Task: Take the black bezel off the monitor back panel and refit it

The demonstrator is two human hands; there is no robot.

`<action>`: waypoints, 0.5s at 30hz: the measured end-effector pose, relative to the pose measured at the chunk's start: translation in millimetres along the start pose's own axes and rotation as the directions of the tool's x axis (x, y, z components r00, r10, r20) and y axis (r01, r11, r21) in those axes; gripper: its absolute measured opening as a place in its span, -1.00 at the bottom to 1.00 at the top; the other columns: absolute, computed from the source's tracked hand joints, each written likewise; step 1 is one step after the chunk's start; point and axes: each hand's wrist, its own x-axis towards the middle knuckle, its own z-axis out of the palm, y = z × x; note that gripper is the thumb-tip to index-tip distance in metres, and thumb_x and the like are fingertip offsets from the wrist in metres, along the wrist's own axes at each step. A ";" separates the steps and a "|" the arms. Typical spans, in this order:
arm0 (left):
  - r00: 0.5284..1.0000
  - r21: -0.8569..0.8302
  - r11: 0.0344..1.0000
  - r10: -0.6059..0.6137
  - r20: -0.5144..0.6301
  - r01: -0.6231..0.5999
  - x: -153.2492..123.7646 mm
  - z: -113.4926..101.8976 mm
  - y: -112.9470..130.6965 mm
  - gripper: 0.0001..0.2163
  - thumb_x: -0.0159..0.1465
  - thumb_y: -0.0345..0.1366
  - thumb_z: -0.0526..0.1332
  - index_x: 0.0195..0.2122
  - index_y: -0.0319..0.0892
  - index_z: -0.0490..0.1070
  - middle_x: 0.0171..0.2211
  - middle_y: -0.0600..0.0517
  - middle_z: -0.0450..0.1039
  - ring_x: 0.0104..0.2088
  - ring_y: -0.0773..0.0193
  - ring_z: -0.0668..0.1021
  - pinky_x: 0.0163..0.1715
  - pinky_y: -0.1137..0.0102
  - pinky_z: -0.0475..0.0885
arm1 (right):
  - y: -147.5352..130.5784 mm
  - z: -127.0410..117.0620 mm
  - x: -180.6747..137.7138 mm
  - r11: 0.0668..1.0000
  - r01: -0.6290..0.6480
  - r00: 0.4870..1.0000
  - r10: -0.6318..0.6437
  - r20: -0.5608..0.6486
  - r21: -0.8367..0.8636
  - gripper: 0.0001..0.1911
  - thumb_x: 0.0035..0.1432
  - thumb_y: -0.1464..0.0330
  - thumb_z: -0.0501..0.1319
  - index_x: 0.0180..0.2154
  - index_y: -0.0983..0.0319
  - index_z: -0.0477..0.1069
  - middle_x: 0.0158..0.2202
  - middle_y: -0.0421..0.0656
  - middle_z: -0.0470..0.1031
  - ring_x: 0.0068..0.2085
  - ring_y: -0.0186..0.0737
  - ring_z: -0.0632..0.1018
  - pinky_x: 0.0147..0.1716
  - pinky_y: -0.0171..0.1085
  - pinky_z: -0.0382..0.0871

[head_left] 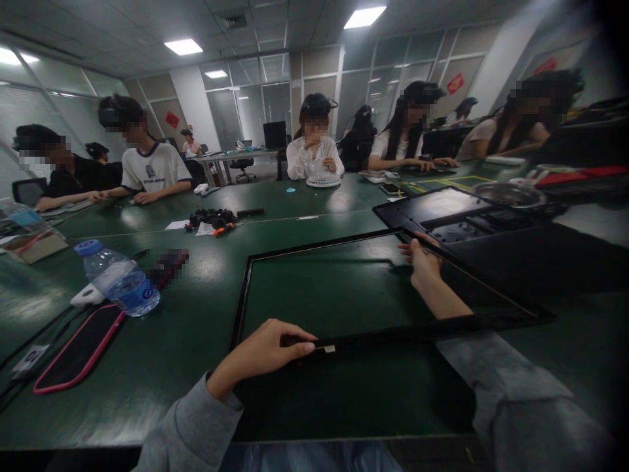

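Note:
A thin black rectangular frame (319, 246) lies flat on the dark green table (206, 341) right in front of me. My left hand (268, 347) rests on the frame's near edge, fingers curled and pinched on it beside a small pale tab (329, 349). My right hand (422, 262) reaches to the frame's far right corner, with its fingers closed on the edge there. Both of my arms are in grey sleeves.
A water bottle (120, 278) lies on its side at left, next to a pink-edged phone (78, 351). A black panel (457, 213) and a metal bowl (508, 193) sit at right. Small black parts (213, 218) lie mid-table. Several people sit around the far side.

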 end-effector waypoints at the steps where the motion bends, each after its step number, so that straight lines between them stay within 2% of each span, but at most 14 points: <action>1: 1.000 -0.006 1.000 0.004 0.000 -0.004 -0.7 -0.3 0.1 -0.55 0.36 0.05 0.18 0.12 -0.10 0.54 -0.15 -0.02 0.64 -0.21 0.21 0.59 -0.24 0.39 0.39 | 0.3 -0.1 0.1 1.000 0.004 1.000 -0.004 0.001 -0.003 -0.62 0.20 0.38 0.22 0.07 0.18 0.42 -0.46 -0.23 0.54 -0.48 -0.41 0.50 -0.53 -0.49 0.24; 7: 0.999 -0.033 0.999 0.026 0.034 -0.025 -7.8 -10.2 -8.5 -0.57 0.40 0.01 0.15 0.13 -0.12 0.53 0.04 -0.03 0.60 0.00 0.17 0.58 0.01 0.33 0.39 | 6.0 -1.8 3.8 1.000 0.021 1.000 -0.021 0.012 0.000 -0.58 0.16 0.29 0.26 0.07 0.17 0.41 -0.46 -0.23 0.54 -0.48 -0.39 0.50 -0.53 -0.47 0.23; 10: 0.998 -0.070 0.998 0.014 0.065 -0.010 -12.1 -15.3 -17.0 -0.58 0.36 0.01 0.21 0.13 -0.09 0.53 0.08 -0.01 0.57 0.03 0.16 0.57 0.04 0.33 0.39 | 8.9 -2.7 5.8 1.000 0.026 1.000 -0.026 0.014 -0.004 -0.57 0.15 0.28 0.27 0.07 0.15 0.40 -0.45 -0.24 0.54 -0.47 -0.38 0.50 -0.52 -0.46 0.24; 15: 0.999 -0.099 0.995 -0.003 0.035 0.007 -13.1 -14.0 -26.1 -0.57 0.34 0.01 0.24 0.13 -0.08 0.53 0.03 0.00 0.60 -0.03 0.15 0.59 -0.01 0.32 0.40 | 10.8 -3.9 7.3 0.999 0.037 0.999 -0.036 0.030 -0.016 -0.57 0.14 0.31 0.25 0.07 0.14 0.40 -0.46 -0.24 0.54 -0.47 -0.38 0.50 -0.52 -0.47 0.26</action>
